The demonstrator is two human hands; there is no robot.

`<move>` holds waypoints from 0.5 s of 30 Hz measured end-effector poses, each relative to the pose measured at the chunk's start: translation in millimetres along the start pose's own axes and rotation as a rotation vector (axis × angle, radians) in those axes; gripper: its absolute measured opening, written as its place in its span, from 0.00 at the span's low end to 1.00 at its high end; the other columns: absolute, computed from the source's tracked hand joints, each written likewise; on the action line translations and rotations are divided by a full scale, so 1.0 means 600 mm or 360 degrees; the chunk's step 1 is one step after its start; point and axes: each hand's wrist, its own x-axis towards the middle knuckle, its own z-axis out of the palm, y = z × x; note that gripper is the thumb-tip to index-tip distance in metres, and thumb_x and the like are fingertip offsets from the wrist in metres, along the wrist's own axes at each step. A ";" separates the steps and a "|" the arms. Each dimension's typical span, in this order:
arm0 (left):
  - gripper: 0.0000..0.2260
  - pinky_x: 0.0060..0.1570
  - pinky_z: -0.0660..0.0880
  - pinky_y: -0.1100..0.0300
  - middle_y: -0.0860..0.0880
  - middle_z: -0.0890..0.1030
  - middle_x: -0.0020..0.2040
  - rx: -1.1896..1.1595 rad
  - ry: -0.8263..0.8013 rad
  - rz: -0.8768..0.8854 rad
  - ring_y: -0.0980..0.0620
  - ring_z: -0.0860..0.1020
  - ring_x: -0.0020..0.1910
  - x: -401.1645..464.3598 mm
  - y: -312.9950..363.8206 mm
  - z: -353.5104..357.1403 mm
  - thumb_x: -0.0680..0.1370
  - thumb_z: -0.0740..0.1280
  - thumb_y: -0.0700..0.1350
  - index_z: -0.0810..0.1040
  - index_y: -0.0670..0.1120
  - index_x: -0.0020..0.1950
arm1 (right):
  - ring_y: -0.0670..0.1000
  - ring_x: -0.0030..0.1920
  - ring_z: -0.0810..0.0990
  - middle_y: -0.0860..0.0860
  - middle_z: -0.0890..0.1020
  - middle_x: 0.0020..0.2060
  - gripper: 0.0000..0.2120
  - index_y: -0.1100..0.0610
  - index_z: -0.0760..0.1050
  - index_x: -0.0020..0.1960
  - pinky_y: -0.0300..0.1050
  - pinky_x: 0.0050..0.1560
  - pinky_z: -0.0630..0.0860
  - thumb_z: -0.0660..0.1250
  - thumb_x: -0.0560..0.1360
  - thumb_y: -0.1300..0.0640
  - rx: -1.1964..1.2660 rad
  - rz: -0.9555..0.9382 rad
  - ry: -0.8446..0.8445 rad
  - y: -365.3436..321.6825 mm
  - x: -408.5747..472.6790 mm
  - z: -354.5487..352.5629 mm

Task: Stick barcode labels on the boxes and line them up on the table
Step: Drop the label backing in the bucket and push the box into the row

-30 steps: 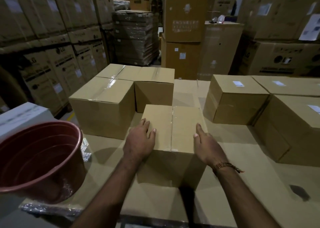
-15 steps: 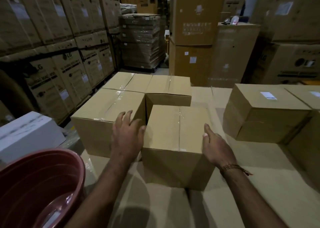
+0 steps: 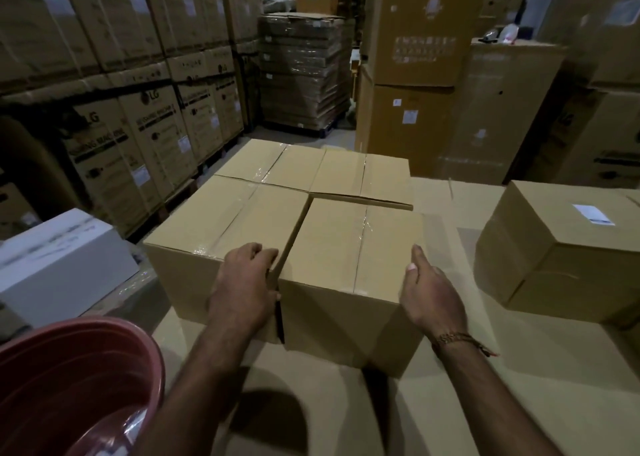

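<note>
"LG" printed in dark letters on the stacked cartons (image 3: 114, 151) at left, with what looks like "WASHING MACHINE" running along a dark band below, partly blurred. White label (image 3: 593, 214) on top of the box (image 3: 554, 244) at right, print too small to read. Faint white markings on the tall carton (image 3: 420, 40) behind, illegible.

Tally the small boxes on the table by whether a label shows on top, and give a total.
Unlabelled tops: 4, near right between left hand and right hand, near left, far left, far right.
Labelled tops: 1.
Total: 5
</note>
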 end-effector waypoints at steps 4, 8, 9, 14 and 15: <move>0.30 0.66 0.73 0.52 0.53 0.70 0.75 0.0201 -0.0041 0.0099 0.50 0.67 0.73 0.007 0.010 -0.021 0.77 0.75 0.57 0.70 0.61 0.78 | 0.61 0.62 0.79 0.57 0.78 0.68 0.26 0.44 0.54 0.86 0.55 0.60 0.77 0.46 0.88 0.45 -0.0003 0.0011 0.0008 -0.007 0.004 0.007; 0.24 0.66 0.74 0.53 0.52 0.70 0.77 0.0361 -0.0049 0.0161 0.49 0.69 0.73 0.007 0.017 -0.034 0.81 0.69 0.58 0.70 0.63 0.78 | 0.59 0.59 0.79 0.57 0.78 0.66 0.26 0.43 0.53 0.86 0.55 0.59 0.78 0.46 0.88 0.45 0.0014 -0.0015 -0.0008 -0.007 0.012 0.011; 0.24 0.66 0.73 0.54 0.51 0.69 0.78 0.0388 -0.0049 0.0173 0.49 0.68 0.74 0.006 0.018 -0.035 0.82 0.68 0.58 0.69 0.63 0.78 | 0.59 0.59 0.79 0.57 0.78 0.66 0.26 0.43 0.53 0.86 0.55 0.59 0.79 0.46 0.88 0.45 0.0018 -0.0020 -0.0015 -0.008 0.015 0.012; 0.23 0.69 0.72 0.54 0.51 0.68 0.80 0.0443 0.0005 0.0237 0.49 0.68 0.75 0.003 0.016 -0.034 0.84 0.65 0.57 0.67 0.65 0.80 | 0.61 0.61 0.79 0.57 0.77 0.67 0.26 0.43 0.53 0.86 0.56 0.61 0.79 0.46 0.88 0.45 0.0010 -0.0025 -0.0045 -0.013 0.025 0.012; 0.23 0.69 0.71 0.54 0.50 0.68 0.79 0.0460 0.0005 0.0251 0.49 0.68 0.75 0.004 0.015 -0.033 0.84 0.65 0.57 0.67 0.65 0.80 | 0.60 0.61 0.79 0.57 0.77 0.67 0.26 0.43 0.53 0.86 0.56 0.61 0.78 0.46 0.88 0.45 0.0005 -0.0030 -0.0052 -0.014 0.026 0.011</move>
